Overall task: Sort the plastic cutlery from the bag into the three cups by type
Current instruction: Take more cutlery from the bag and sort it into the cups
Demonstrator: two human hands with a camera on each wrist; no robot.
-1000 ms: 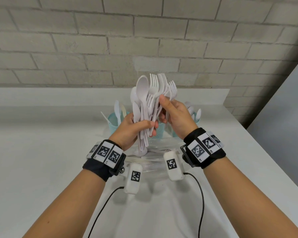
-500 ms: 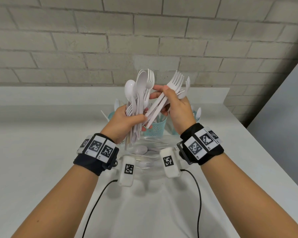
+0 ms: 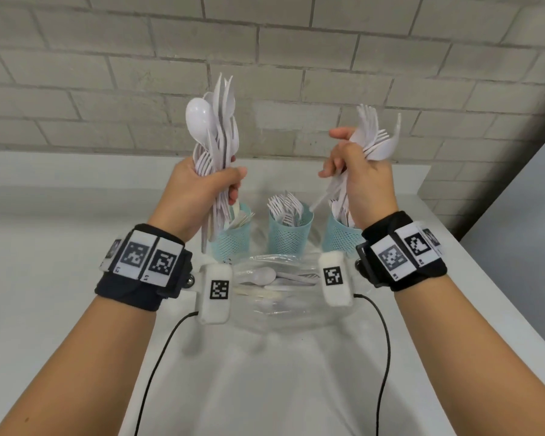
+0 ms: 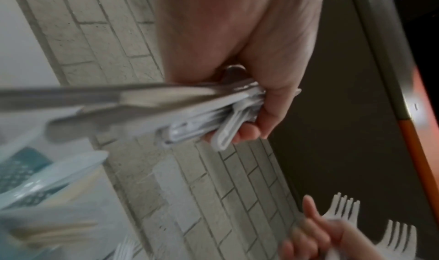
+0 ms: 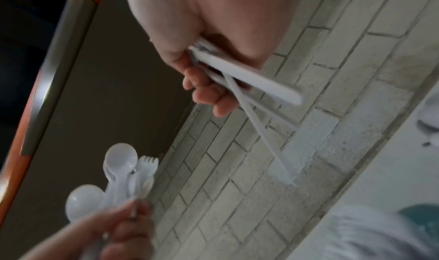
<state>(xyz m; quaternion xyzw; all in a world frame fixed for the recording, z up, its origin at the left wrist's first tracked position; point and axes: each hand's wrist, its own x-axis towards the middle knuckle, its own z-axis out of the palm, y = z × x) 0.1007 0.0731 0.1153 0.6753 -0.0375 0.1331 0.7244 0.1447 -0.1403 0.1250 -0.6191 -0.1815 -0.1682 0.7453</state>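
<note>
My left hand (image 3: 208,187) grips a mixed bundle of white plastic cutlery (image 3: 216,127), spoons and other pieces, held upright above the left cup (image 3: 235,237). My right hand (image 3: 356,177) grips a few white forks (image 3: 375,136), raised above the right cup (image 3: 340,234). Three teal mesh cups stand in a row; the middle cup (image 3: 290,234) holds forks. A clear plastic bag (image 3: 277,297) lies in front of the cups with a spoon (image 3: 261,275) and other cutlery inside. The left wrist view shows handles (image 4: 213,117) in my curled fingers; the right wrist view shows fork handles (image 5: 251,79) in my fist.
A grey brick wall (image 3: 296,73) rises behind the white counter (image 3: 60,309). The counter's right edge (image 3: 485,278) drops off beside the right arm. Two black cables (image 3: 386,341) trail from the wrist cameras across the counter.
My right hand has pulled the forks out of the bundle and moved right. The hands now stand apart and the three cups show between them.
</note>
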